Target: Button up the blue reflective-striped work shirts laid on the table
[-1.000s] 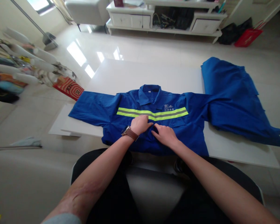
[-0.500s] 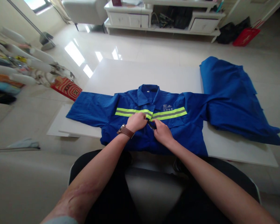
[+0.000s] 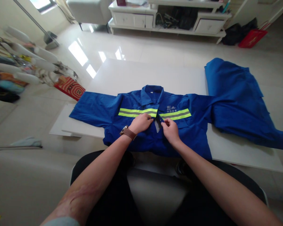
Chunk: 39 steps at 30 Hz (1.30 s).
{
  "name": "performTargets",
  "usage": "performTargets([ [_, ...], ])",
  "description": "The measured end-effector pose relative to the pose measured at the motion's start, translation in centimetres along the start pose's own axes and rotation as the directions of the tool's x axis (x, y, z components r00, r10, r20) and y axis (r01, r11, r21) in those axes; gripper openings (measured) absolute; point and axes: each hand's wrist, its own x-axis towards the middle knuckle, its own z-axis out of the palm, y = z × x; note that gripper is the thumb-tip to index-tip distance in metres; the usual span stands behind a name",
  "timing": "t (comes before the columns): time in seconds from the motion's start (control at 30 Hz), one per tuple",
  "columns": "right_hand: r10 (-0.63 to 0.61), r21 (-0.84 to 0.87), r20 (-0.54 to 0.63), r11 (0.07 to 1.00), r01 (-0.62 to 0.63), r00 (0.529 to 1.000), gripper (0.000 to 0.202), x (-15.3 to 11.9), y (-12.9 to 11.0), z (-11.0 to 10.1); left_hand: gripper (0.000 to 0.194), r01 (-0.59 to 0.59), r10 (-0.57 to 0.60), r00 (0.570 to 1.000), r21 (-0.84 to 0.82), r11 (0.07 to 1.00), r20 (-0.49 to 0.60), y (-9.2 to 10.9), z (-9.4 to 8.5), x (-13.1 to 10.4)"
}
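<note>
A blue work jacket [image 3: 136, 141] lies face up with its sleeves spread, its collar pointing away from me. A yellow-green reflective band crosses its chest, and a white logo is printed above the band on the right. My left hand [image 3: 142, 123], with a watch [image 3: 127, 131] on the wrist, is closed on the left front edge just below the band. Opposite it, my right hand [image 3: 170, 129] pinches the right front edge. Between my hands the front gapes, showing a greyish patch inside. The fingertips of my left hand are partly hidden.
Under the jacket is a white table [image 3: 179, 72]. A heap of blue clothing [image 3: 235, 103] sits at its right end, covering the jacket's right cuff. A white cabinet [image 3: 136, 20] and a red bag [image 3: 252, 38] stand at the back. To the left is a rack with white rollers [image 3: 44, 55].
My hands have moved apart, the right one going rightward with the jacket's edge. The gap in the jacket front is wider. The whole view has shifted slightly.
</note>
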Motion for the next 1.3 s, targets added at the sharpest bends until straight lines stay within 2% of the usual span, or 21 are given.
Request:
performTargets([
  [0.07,0.018,0.084,-0.091,0.996,-0.011,0.996,0.017,-0.1,0.3,0.1,0.029,0.018,-0.018,1.000,0.028,0.999,-0.003,0.0,0.2,0.0],
  [0.17,0.065,0.167,-0.141,0.985,-0.041,0.988,0.015,0.0,0.8,0.4,0.017,0.021,-0.015,0.997,0.082,0.996,-0.071,0.0,0.8,0.0],
  [0.27,0.120,0.224,-0.115,0.970,-0.092,0.986,0.018,0.3,0.9,0.5,0.021,-0.063,0.075,0.990,0.099,0.993,-0.121,-0.1,1.6,0.0],
  [0.37,0.132,0.271,-0.078,0.957,-0.106,0.988,0.023,0.3,0.7,0.5,0.014,-0.123,0.135,0.986,0.119,0.985,-0.097,0.0,2.4,0.0],
  [0.47,0.108,0.294,-0.146,0.954,-0.062,0.983,0.026,0.2,0.4,0.4,0.013,-0.150,0.163,0.985,0.178,0.972,-0.059,0.0,3.1,0.0],
  [0.57,0.077,0.289,-0.215,0.957,-0.012,0.974,0.028,-0.2,0.2,0.3,0.021,-0.173,0.185,0.982,0.211,0.962,-0.037,0.1,3.6,0.0],
  [0.67,0.044,0.259,-0.259,0.966,0.026,0.965,0.024,-0.6,-0.2,0.2,0.029,-0.190,0.207,0.977,0.222,0.956,-0.058,0.3,3.8,-0.1],
  [0.77,-0.001,0.220,-0.339,0.972,0.081,0.941,0.021,-1.3,-0.8,0.0,0.032,-0.215,0.228,0.973,0.264,0.940,-0.021,0.6,3.8,-0.2],
  [0.9,-0.097,0.141,-0.257,0.981,0.136,0.962,0.021,-1.5,-1.0,-0.1,0.027,-0.164,0.174,0.984,0.209,0.964,-0.030,0.7,3.8,-0.1],
  [1.03,-0.060,0.152,-0.211,0.984,0.093,0.976,0.022,-0.8,-0.5,0.0,0.020,-0.129,0.138,0.989,0.131,0.983,-0.061,0.4,4.0,0.3],
  [1.3,-0.047,0.151,-0.179,0.986,0.075,0.983,0.024,-0.3,-0.5,-0.1,0.018,-0.199,0.206,0.966,0.060,0.978,-0.159,0.9,3.2,0.4],
])
